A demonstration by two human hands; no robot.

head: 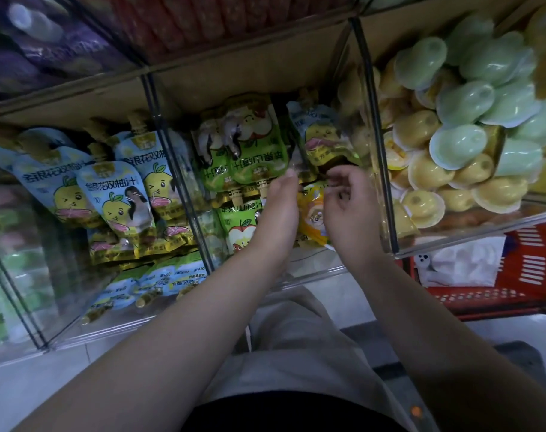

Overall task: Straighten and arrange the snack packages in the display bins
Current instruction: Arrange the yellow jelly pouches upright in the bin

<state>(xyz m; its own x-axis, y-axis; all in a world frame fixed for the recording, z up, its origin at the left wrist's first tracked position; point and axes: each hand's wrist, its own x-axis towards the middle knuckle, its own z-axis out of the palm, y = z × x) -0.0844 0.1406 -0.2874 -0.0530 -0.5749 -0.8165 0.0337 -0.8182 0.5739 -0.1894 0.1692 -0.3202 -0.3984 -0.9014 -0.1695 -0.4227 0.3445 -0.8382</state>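
Note:
The middle clear bin [312,269] holds green apple-juice pouches [253,151], a blue pomelo-juice pouch [320,135] and a yellow pouch [312,219]. Both my hands are inside this bin. My left hand [279,207] reaches in with fingers up against the lower edge of the pouches; its grip is hidden from me. My right hand [348,198] has curled fingers pinching the bottom edge of the blue pouch at the bin's right side. The yellow pouch lies partly under both hands.
The left bin [63,325] is filled with several blue pomelo-juice pouches [119,194]. The right bin [471,241] is heaped with yellow and green jelly cups [458,145]. A red basket [533,275] sits on the floor below right.

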